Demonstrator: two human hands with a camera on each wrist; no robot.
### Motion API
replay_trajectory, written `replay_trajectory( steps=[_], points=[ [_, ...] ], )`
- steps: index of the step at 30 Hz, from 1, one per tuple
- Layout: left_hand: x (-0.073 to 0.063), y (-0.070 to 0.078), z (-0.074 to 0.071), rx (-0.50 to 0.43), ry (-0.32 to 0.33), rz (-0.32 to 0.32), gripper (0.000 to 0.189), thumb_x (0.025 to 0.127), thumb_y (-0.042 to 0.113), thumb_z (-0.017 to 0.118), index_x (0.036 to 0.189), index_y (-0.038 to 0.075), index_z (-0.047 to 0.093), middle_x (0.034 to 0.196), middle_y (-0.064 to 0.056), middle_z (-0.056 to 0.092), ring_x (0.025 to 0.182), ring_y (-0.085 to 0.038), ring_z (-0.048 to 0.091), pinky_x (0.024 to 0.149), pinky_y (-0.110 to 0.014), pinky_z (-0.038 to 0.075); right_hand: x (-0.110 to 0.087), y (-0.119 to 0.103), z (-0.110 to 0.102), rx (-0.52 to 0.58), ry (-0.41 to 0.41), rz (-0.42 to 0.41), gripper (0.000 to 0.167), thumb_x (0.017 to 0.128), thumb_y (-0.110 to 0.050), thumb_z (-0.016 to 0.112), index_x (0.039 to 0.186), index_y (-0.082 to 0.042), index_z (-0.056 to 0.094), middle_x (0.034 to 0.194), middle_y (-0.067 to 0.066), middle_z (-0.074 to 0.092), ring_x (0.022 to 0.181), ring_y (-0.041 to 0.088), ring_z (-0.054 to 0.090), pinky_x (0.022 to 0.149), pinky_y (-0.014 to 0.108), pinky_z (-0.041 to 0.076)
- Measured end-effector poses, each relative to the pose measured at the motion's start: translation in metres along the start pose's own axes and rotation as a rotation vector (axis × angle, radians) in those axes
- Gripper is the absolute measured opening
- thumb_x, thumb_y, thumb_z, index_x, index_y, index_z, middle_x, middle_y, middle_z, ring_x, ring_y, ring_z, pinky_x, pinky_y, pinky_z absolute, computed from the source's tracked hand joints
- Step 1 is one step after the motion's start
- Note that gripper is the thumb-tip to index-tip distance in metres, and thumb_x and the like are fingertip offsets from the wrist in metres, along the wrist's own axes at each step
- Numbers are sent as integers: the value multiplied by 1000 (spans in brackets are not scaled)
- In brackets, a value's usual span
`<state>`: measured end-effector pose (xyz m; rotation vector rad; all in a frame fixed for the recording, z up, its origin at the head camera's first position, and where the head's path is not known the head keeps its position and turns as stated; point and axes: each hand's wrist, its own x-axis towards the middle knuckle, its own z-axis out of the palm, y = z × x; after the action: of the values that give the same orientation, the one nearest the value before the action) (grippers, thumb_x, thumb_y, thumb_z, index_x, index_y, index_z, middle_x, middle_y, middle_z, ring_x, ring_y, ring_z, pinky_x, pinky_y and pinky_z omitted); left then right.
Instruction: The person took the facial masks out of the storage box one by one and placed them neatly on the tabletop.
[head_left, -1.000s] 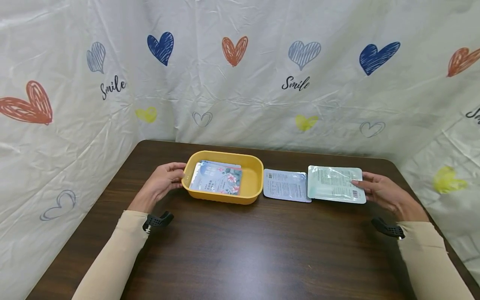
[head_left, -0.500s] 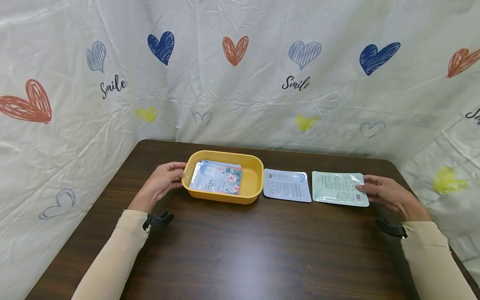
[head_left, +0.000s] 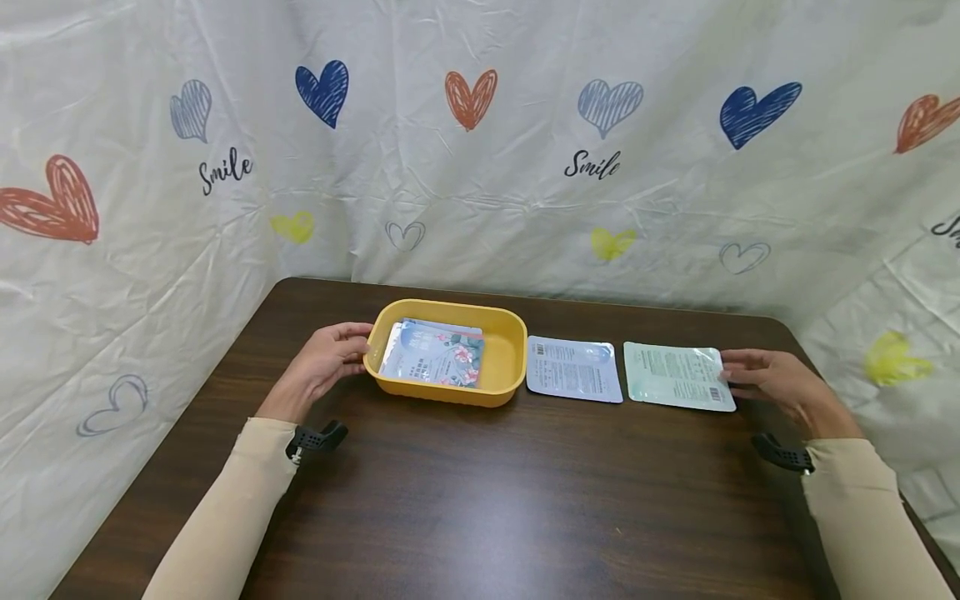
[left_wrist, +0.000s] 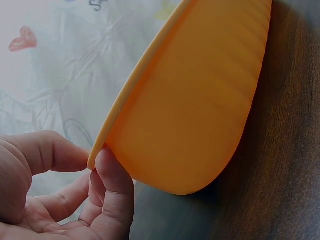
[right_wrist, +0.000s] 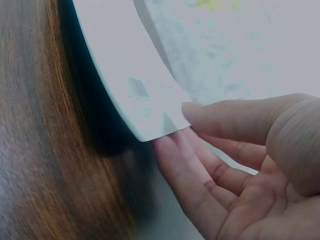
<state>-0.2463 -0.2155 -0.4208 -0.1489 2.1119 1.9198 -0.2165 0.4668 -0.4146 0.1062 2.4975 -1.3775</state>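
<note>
At the left end of a yellow tray (head_left: 504,358), my left hand (head_left: 321,361) pinches the rim between thumb and finger; the left wrist view shows this grip on the tray (left_wrist: 190,105) closely. Inside the tray lie overlapping sheet mask packets (head_left: 431,354), the top one blue with pink flowers. My right hand (head_left: 783,385) is at the right end of a pale green sheet mask packet (head_left: 675,375). The right wrist view has the thumb on the packet's edge (right_wrist: 150,107) and fingers beneath. Between tray and green packet lies a lilac sheet mask packet (head_left: 573,369), printed side up.
The dark brown wooden table (head_left: 480,492) has rounded back corners. Behind it and at both sides hangs a white curtain (head_left: 495,192) printed with hearts and "Smile". Black straps (head_left: 315,437) sit on both wrists.
The green packet has come down to the right, apart from the lilac one, then shifted very slightly left. My right thumb has slid toward its right edge. The left hand holds still.
</note>
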Motion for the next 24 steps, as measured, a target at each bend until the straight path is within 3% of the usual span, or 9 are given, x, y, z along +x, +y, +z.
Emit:
replay_trajectory(
  steps=[4, 6, 11, 17, 24],
  points=[
    [1, 1, 1, 6, -4, 2, 49, 100, 6, 57, 148, 2, 46, 141, -24, 50, 103, -30, 60, 78, -25, 58, -4, -4, -1, -84, 29, 6, 57, 103, -8, 57, 146, 20, 32, 126, 20, 66, 91, -6, 63, 83, 32, 60],
    [1, 2, 0, 9, -4, 2, 50, 100, 6, 57, 148, 2, 46, 141, -24, 50, 102, -29, 60, 78, -25, 58, -6, -8, 0, -103, 45, -6, 57, 101, -9, 60, 144, 20, 35, 128, 25, 64, 90, -7, 63, 82, 32, 60],
    [1, 1, -1, 9, 0, -3, 50, 99, 7, 57, 148, 2, 46, 140, -23, 51, 98, -27, 60, 77, -25, 58, -6, -25, 9, -110, 41, -65, 57, 100, -11, 63, 143, 19, 38, 117, 10, 71, 91, -5, 65, 82, 33, 60],
    [1, -1, -1, 9, 13, -9, 49, 99, 9, 58, 147, 4, 48, 139, -20, 51, 100, -27, 59, 79, -26, 59, -3, -51, 25, -79, -3, -120, 56, 102, -14, 60, 145, 15, 39, 122, 14, 71, 96, -1, 69, 88, 38, 59],
    [1, -3, 0, -3, 6, -2, 48, 99, 8, 58, 146, 3, 49, 139, -21, 51, 103, -29, 59, 78, -26, 59, 2, -70, 44, 10, -52, -160, 62, 101, -25, 64, 147, 8, 40, 127, 9, 70, 103, 5, 70, 87, 31, 59]
  ],
)
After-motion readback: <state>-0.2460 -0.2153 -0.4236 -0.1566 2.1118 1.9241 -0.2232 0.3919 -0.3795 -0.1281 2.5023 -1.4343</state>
